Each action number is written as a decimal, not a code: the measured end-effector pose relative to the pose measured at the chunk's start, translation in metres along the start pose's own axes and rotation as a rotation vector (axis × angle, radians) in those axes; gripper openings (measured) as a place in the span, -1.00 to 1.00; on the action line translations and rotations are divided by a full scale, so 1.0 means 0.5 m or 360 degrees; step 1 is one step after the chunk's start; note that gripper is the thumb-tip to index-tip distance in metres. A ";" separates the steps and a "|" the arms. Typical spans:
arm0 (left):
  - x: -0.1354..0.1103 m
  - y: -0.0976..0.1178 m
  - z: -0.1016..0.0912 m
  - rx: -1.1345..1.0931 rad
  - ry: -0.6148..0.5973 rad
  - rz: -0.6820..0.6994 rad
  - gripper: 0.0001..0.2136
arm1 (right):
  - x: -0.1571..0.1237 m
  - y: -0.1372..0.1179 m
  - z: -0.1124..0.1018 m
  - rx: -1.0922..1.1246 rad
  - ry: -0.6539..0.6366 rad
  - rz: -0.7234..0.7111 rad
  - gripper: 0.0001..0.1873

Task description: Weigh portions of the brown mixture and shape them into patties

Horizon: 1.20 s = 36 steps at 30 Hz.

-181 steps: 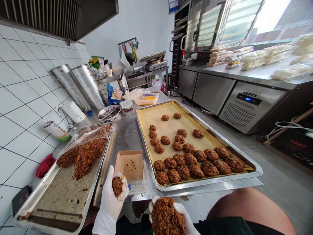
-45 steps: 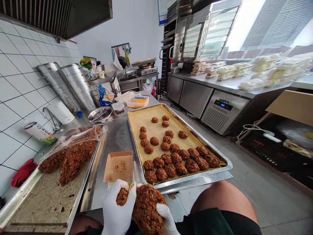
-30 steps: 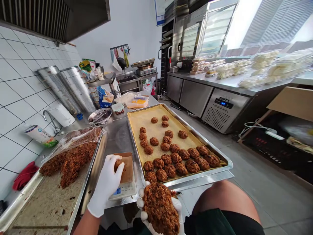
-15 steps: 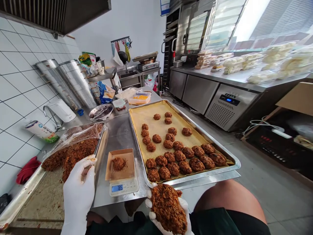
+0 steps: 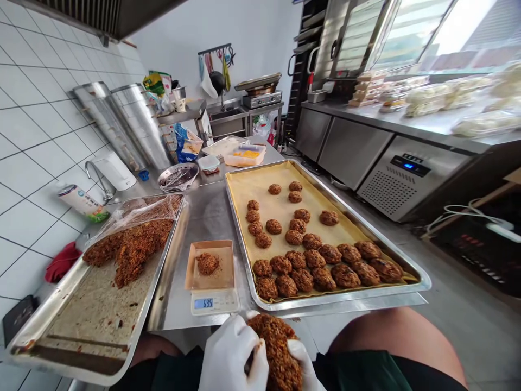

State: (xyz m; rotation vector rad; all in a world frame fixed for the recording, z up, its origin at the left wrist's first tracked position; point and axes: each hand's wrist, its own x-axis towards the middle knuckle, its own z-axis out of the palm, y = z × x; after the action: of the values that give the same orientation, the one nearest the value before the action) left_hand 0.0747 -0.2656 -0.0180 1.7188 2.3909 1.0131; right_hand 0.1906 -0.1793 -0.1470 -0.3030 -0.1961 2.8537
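Both gloved hands meet at the bottom edge around a big brown lump of oat mixture (image 5: 277,350). My right hand (image 5: 306,366) cups it from below. My left hand (image 5: 234,355) pinches at its left side, fingers curled onto it. A small portion (image 5: 208,263) lies in the cardboard tray on the digital scale (image 5: 214,300), which reads 695. To the right, the baking tray (image 5: 411,269) lined with paper holds several shaped brown patties (image 5: 313,260).
A steel tray (image 5: 95,309) with loose mixture under plastic film sits on the left. Behind are a kettle (image 5: 115,170), a tin, a metal bowl and plastic tubs. Steel counter units and ovens line the right side. My bare knee shows at lower right.
My left hand set the small portion in the scale's cardboard tray, swung out over the left tray, then returned to the lump in my right hand. The scale reading went from 185 to 695.
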 end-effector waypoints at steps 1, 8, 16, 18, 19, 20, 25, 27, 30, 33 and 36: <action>0.001 0.002 0.000 -0.0073 -0.0034 0.0001 -0.86 | -0.001 -0.004 -0.002 -0.0012 0.0015 0.0008 -0.44; 0.024 -0.025 -0.074 -0.0430 -0.0013 -0.0100 -0.87 | 0.012 -0.027 0.031 0.0093 -0.0146 -0.0012 -0.34; 0.085 -0.168 -0.133 0.0122 0.0215 -0.0418 -0.79 | 0.014 -0.025 0.070 0.0087 -0.0269 0.0003 -0.32; 0.108 -0.198 -0.126 0.0293 0.0099 -0.0370 -0.76 | 0.015 -0.024 0.068 0.0089 -0.0267 0.0000 -0.32; 0.119 -0.208 -0.121 0.0357 0.0032 -0.0347 -0.76 | 0.015 -0.024 0.068 0.0091 -0.0275 0.0001 -0.33; 0.131 -0.216 -0.116 0.0402 -0.0028 -0.0326 -0.76 | 0.015 -0.023 0.067 0.0094 -0.0280 -0.0001 -0.33; 0.179 -0.219 -0.092 0.0524 -0.0172 -0.0281 -0.79 | 0.014 -0.024 0.062 0.0087 -0.0296 0.0014 -0.32; 0.191 -0.214 -0.088 0.0574 -0.0231 -0.0263 -0.85 | 0.012 -0.027 0.060 0.0088 -0.0293 0.0024 -0.32; 0.203 -0.209 -0.087 0.0651 -0.0301 -0.0266 -0.89 | 0.010 -0.030 0.059 0.0090 -0.0284 0.0026 -0.33; 0.211 -0.207 -0.087 0.0723 -0.0346 -0.0303 -0.92 | 0.009 -0.032 0.056 0.0087 -0.0291 -0.0004 -0.35; 0.218 -0.205 -0.085 0.0765 -0.0386 -0.0330 -0.92 | 0.007 -0.030 0.051 0.0080 -0.0307 -0.0012 -0.39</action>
State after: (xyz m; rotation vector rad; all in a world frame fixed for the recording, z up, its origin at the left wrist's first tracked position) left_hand -0.0700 -0.2112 -0.0003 1.5412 2.7136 0.1958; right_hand 0.1855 -0.1665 -0.1207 -0.0163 -0.1620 2.8733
